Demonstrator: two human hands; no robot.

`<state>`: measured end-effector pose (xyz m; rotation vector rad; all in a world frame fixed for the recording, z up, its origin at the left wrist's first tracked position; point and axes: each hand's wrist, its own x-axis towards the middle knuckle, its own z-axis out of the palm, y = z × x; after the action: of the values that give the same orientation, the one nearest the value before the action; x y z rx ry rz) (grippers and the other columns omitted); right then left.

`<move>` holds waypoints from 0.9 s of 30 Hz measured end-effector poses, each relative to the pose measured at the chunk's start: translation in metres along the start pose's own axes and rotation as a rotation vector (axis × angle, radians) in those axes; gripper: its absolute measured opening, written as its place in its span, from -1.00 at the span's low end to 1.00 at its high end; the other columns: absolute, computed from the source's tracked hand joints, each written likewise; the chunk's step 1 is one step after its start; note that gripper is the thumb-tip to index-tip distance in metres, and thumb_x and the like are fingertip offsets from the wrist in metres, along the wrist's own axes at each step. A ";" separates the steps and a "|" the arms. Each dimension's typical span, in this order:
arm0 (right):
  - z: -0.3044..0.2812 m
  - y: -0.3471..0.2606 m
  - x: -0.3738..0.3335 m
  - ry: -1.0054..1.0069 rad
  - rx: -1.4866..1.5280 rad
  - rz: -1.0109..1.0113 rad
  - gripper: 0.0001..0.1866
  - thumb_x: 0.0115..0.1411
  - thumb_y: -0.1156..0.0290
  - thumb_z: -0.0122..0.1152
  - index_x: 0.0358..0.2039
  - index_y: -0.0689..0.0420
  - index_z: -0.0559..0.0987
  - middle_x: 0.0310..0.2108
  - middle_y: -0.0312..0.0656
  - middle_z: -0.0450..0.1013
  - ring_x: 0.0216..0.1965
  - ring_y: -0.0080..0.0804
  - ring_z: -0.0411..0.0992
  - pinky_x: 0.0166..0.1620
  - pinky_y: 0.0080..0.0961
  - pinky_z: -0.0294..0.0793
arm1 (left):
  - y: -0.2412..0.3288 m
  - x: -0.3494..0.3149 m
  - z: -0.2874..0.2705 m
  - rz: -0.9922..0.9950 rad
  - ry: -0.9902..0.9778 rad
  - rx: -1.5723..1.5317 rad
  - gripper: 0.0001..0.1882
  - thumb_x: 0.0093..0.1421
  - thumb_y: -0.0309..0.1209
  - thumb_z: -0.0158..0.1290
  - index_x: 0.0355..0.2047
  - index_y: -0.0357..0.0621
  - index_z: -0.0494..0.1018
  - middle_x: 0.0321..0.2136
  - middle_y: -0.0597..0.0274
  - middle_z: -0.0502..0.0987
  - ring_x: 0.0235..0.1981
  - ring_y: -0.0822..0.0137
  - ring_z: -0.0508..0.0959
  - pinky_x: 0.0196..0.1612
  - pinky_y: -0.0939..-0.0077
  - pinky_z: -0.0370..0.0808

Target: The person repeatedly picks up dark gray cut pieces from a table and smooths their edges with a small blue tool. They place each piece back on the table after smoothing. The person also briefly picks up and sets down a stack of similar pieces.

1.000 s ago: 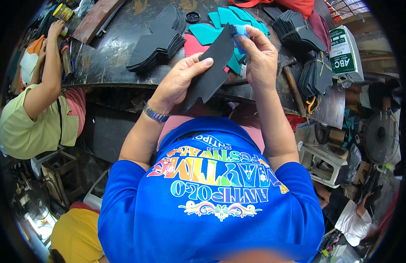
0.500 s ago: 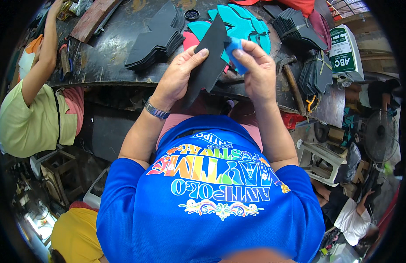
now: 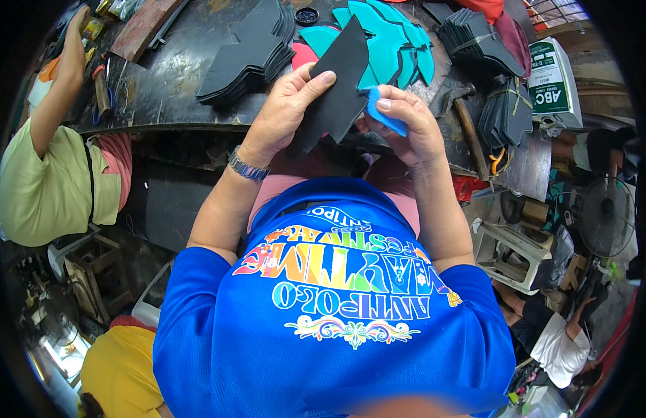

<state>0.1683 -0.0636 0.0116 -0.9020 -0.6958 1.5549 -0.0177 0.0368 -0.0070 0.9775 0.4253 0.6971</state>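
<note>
My left hand grips a black cut sheet piece by its left side, thumb on top. The piece looks like thin leather or foam and is held up over the table's front edge. Between the fingers of my right hand is a blue sponge-like pad, its dark tip against the right edge of the black piece. Behind the piece lie several teal cut pieces and a pink-red one. A stack of black cut pieces rests to the left of them.
On the dark table a small round black container stands at the back. A hammer, tied black bundles and a white-green box are at right. At left a person in a light green shirt reaches over the table.
My right hand and the blue pad have moved down along the black piece's right edge. The piece has turned slightly, showing more of its face. My left hand keeps its grip.
</note>
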 end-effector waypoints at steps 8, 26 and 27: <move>-0.009 0.002 -0.011 0.018 0.122 -0.107 -0.71 0.13 0.36 0.17 -0.18 0.26 0.52 -0.47 -0.14 0.44 -0.46 -0.43 0.38 -0.28 -0.46 0.41 | 0.000 0.004 0.002 0.131 0.083 -0.017 -0.68 0.28 -0.44 0.02 0.03 -0.25 0.34 -0.22 0.18 0.54 -0.25 0.51 0.55 -0.16 0.64 0.53; 0.008 0.007 -0.017 0.368 -0.659 -0.854 -0.79 0.03 0.69 0.26 -0.29 0.24 0.55 -0.32 -0.24 0.46 -0.33 -0.47 0.42 -0.21 -0.55 0.39 | 0.011 -0.005 0.023 -0.047 -0.016 -0.163 -0.43 0.22 -0.60 0.02 0.24 -0.19 0.18 0.07 0.17 0.39 -0.06 0.45 0.50 -0.05 0.60 0.51; 0.009 0.008 -0.015 0.413 -0.758 -0.881 -0.76 -0.03 0.71 0.27 -0.31 0.21 0.57 -0.35 -0.22 0.45 -0.34 -0.44 0.41 -0.24 -0.54 0.39 | 0.010 -0.007 0.024 -0.066 -0.018 -0.170 -0.43 0.21 -0.59 0.03 0.24 -0.19 0.18 0.05 0.18 0.40 -0.08 0.46 0.51 -0.08 0.61 0.52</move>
<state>0.1567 -0.0798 0.0122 -1.1816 -1.1889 0.2831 -0.0109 0.0213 0.0134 0.8054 0.3740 0.6532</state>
